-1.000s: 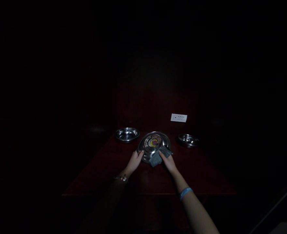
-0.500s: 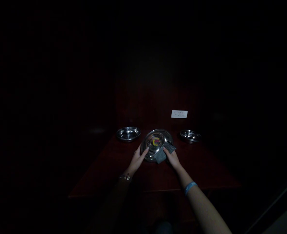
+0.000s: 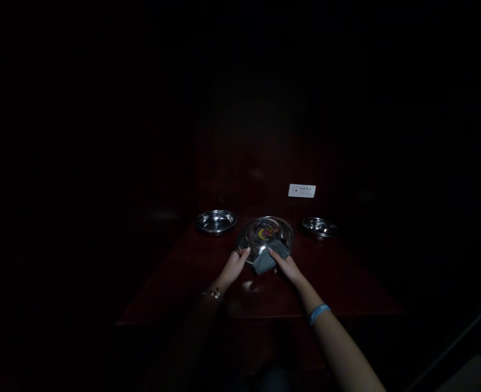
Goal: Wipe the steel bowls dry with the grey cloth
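A round shiny steel plate [image 3: 252, 235] with a yellow and red sticker is held tilted above the table. My left hand [image 3: 234, 265] grips its near left rim, thumb on the upper face and the other fingers mostly hidden beneath. In my right hand [image 3: 286, 265] is a grey-green cloth [image 3: 266, 263], pressed by the thumb against the plate's near right part. Whether the right fingers also clasp the rim under the cloth is hidden.
On the dark red table [image 3: 175, 288] a steel dish [image 3: 216, 223] stands at the back left and a steel bowl [image 3: 319, 227] at the back right. A white switch panel [image 3: 302, 190] is on the wall behind. The surroundings are very dark.
The plate has tipped flatter, and its sticker now sits slightly farther right and higher. My right hand and the cloth have shifted a little left along the near edge.
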A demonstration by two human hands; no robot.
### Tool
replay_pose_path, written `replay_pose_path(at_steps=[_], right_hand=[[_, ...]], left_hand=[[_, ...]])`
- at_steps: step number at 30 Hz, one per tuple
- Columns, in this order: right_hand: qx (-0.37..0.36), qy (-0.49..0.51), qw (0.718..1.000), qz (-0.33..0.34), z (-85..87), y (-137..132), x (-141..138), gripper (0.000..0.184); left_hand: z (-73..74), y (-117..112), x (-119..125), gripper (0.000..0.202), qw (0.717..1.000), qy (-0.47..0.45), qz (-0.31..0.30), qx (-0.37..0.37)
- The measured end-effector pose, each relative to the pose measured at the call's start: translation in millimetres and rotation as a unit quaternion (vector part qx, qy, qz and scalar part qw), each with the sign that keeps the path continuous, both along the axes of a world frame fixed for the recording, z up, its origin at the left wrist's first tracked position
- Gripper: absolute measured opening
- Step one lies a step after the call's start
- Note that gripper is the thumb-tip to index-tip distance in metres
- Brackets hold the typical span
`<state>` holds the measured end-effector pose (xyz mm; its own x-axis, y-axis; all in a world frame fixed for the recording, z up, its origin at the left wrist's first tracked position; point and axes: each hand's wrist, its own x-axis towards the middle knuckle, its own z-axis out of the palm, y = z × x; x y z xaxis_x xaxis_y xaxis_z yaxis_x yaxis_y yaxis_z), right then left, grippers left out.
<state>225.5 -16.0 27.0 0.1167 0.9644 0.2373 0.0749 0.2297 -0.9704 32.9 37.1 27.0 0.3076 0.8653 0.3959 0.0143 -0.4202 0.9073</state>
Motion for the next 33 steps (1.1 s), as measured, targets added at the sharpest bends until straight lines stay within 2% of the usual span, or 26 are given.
replay_pose_path(at_steps=[8,14,18,23,28,33], right_hand=[[0.028,-0.002,0.998,-0.058,-3.7,6,5,0.047],[0.026,-0.005,0.998,-0.063,-2.3,8,8,0.047],[0.012,0.006,0.999,-0.041,0.2,7,7,0.048],[0.004,0.014,0.999,-0.029,0.6,8,4,0.048],[-0.006,0.034,0.999,-0.019,-4.5,12,4,0.045],[0.013,0.062,0.996,-0.058,-12.0,18,8,0.043]], left_hand=[[13.2,-9,-5,0.053,0.998,-0.024,0.061,0.020],[13.0,-11,-2,0.054,0.998,-0.019,0.048,0.036],[10.5,-16,1,0.070,0.996,-0.015,0.021,0.091],[8.6,-20,2,0.044,0.995,0.010,-0.041,0.092],[3.8,-11,2,0.040,0.997,0.002,-0.006,0.079],[-2.1,-1,0,0.041,0.999,0.005,-0.002,0.039]])
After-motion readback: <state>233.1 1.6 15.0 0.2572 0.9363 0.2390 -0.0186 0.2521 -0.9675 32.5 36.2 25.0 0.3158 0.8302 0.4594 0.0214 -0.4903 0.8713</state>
